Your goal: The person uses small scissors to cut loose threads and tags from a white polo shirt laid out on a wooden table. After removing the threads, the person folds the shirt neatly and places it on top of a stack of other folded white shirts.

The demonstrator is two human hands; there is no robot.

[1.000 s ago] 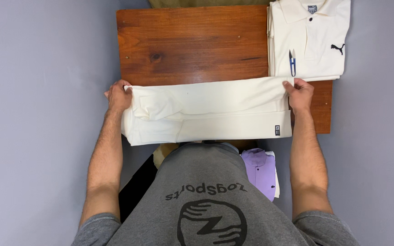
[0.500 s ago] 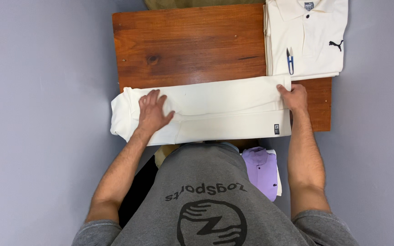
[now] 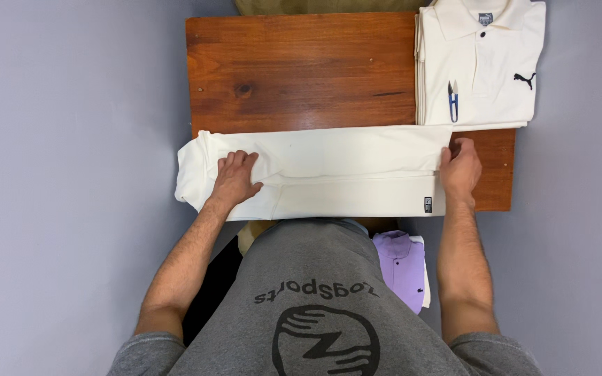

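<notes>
On the wooden table (image 3: 301,69), the left hand (image 3: 235,179) presses flat on the cream shirt (image 3: 343,170).

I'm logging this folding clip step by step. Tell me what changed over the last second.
The left hand let go of the left end of the cream garment and moved inward, now lying flat on the cloth. That left end now hangs past the edge of the wooden table. The right hand stayed at the right end. The folded polo shirt with the small blue snips on it did not move.
</notes>
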